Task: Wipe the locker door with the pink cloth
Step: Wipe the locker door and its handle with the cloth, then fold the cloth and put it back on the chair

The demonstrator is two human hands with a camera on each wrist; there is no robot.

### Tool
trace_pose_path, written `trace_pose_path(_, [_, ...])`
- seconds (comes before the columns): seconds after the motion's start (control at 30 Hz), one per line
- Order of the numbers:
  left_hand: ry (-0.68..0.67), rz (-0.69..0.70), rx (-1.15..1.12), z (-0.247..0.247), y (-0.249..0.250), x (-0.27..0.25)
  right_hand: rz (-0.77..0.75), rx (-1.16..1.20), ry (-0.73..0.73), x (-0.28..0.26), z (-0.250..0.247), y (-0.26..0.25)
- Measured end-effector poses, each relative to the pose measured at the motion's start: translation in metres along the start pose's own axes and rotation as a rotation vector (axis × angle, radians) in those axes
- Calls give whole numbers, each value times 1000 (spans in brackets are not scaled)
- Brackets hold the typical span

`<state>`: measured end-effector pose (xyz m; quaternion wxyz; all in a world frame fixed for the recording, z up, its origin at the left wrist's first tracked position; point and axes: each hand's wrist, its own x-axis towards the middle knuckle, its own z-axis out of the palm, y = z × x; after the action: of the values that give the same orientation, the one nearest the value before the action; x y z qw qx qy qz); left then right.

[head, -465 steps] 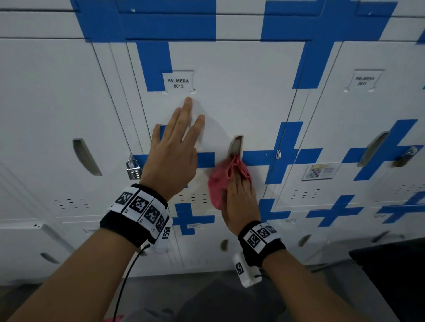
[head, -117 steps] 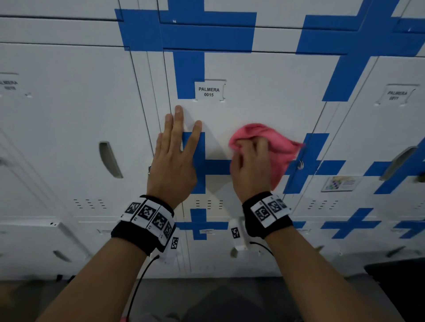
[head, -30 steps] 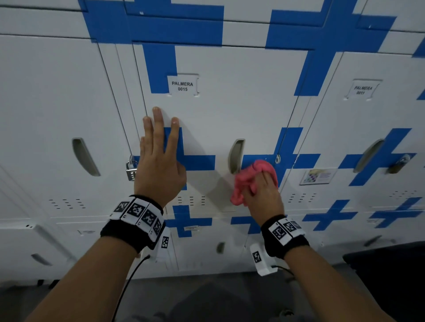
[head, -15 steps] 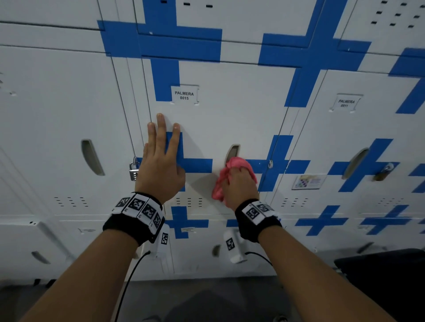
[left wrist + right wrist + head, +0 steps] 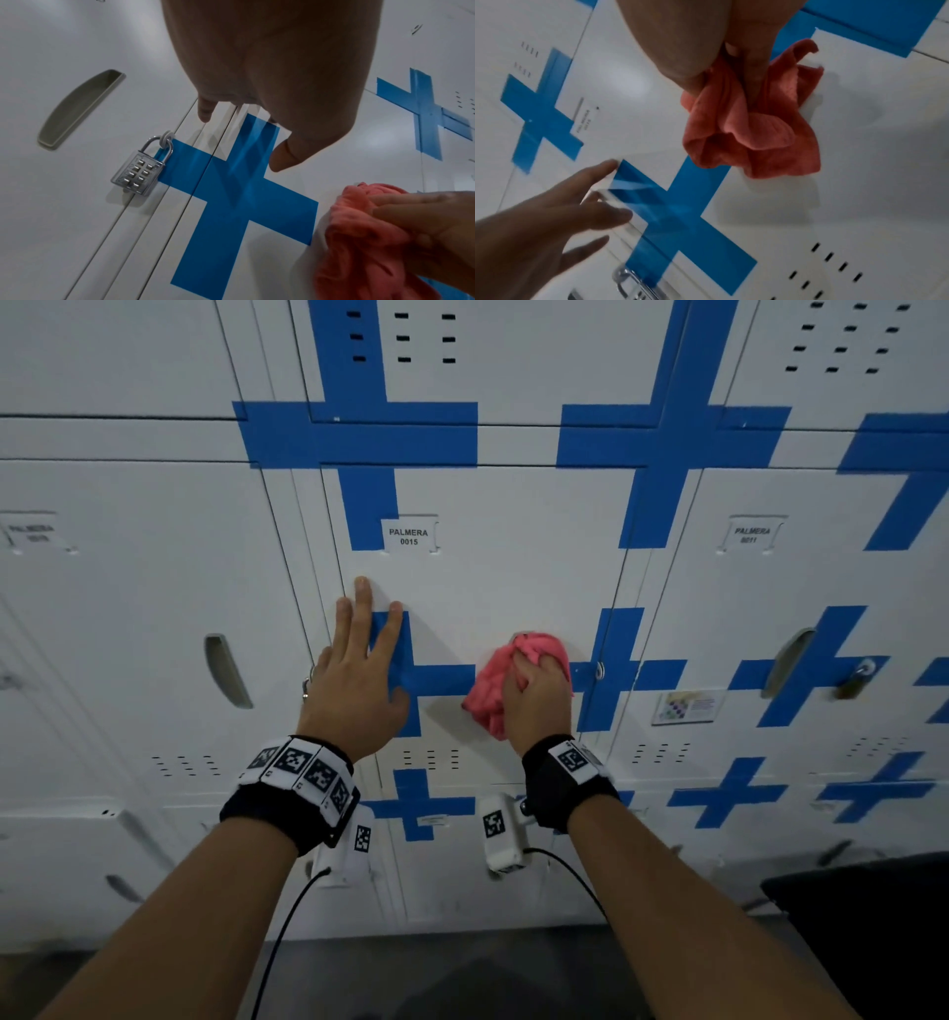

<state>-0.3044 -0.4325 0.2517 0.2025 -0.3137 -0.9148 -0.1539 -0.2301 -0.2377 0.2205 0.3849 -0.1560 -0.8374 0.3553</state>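
Note:
The white locker door (image 5: 503, 567) labelled PALMERA 0015 carries blue tape crosses. My right hand (image 5: 539, 690) grips the bunched pink cloth (image 5: 493, 685) and presses it against the door's middle, where it hides the door's recessed handle. In the right wrist view the cloth (image 5: 754, 130) hangs crumpled below the curled fingers (image 5: 752, 67). My left hand (image 5: 359, 670) lies flat on the door's left edge, fingers straight and pointing up over a blue cross (image 5: 411, 675). The left wrist view shows the left hand (image 5: 270, 101), and the cloth (image 5: 365, 239) at lower right.
A silver padlock (image 5: 140, 172) hangs on the neighbouring locker's hasp just left of my left hand. Other locker doors with recessed handles (image 5: 226, 670) stand on both sides; the right one (image 5: 791, 660) has a padlock too. A dark object (image 5: 873, 927) sits low right.
My right hand has moved the cloth up from below the handle and now covers it. The left hand stays flat in place. The view has tilted upward.

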Motion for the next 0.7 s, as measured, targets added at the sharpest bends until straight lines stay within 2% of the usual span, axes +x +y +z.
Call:
trace_pose_path(0.1, [-8,-14,-31,-2,2,0,-115,-25,7,-8,-13,0])
trace_pose_path(0.23, [-24,-25,-49,-7,6,-6,-186,-27,-79,-26,-29,2])
trace_pose_path(0.33, [-7,-5,-207,-13,27,-13,-229,-49,-69,-32,-41,2])
trace_pose_path(0.47, [-273,-6,-536,-21,71,-24,-214,3,-110,-41,-49,-1])
trace_pose_path(0.53, [-277,-2,-601,-17,87,-26,-183,57,-152,-47,-54,-4])
trace_pose_path(0.63, [-194,22,-566,-15,102,-28,-192,162,-166,-62,-72,-4])
trace_pose_path(0.7, [-245,83,-526,-18,112,-29,-177,115,-183,-70,-95,1])
